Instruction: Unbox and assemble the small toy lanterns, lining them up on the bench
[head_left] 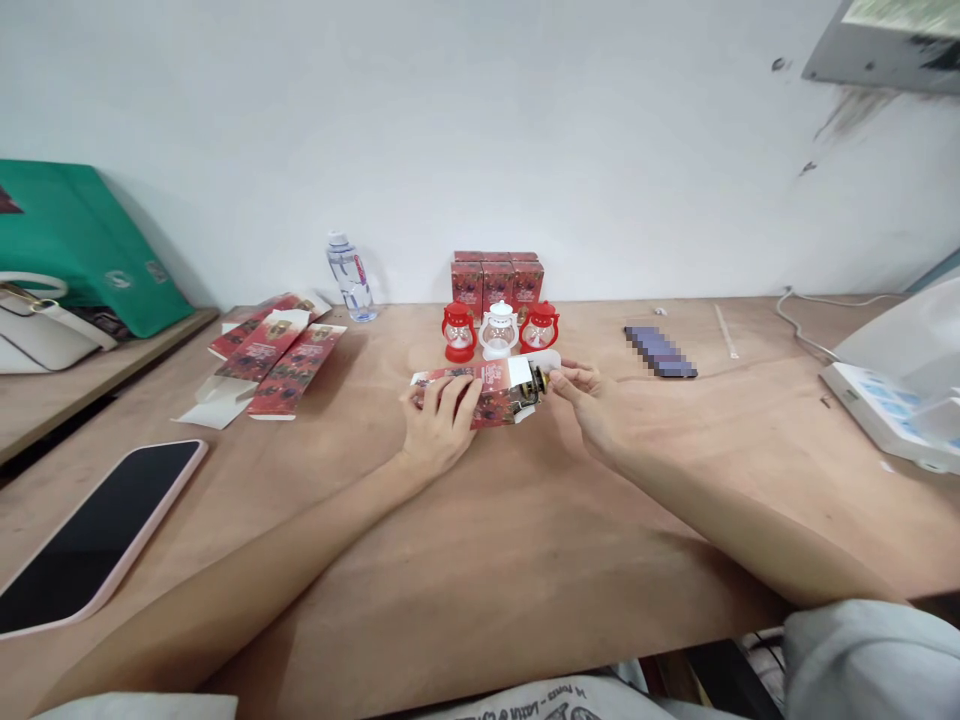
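My left hand [442, 420] is closed around a red printed carton [495, 408] lying on its side on the table. The carton's right end is open, its white flaps folded out. A dark lantern with gold-coloured parts [531, 388] sits partly inside that end. At its protruding tip, my right hand [585, 395] pinches the lantern between thumb and fingers. Just behind the carton stand a red lantern [460, 335], a white lantern [498, 332] and a second red lantern [539, 328], all upright in a row.
Several closed red boxes [497, 285] stand stacked against the wall. Flat cartons [274, 350] lie to the left, near a water bottle [351, 280]. A phone [105, 530] rests at the front left, a pixelated dark object [660, 352] at right, and a power strip [885, 410] farther right.
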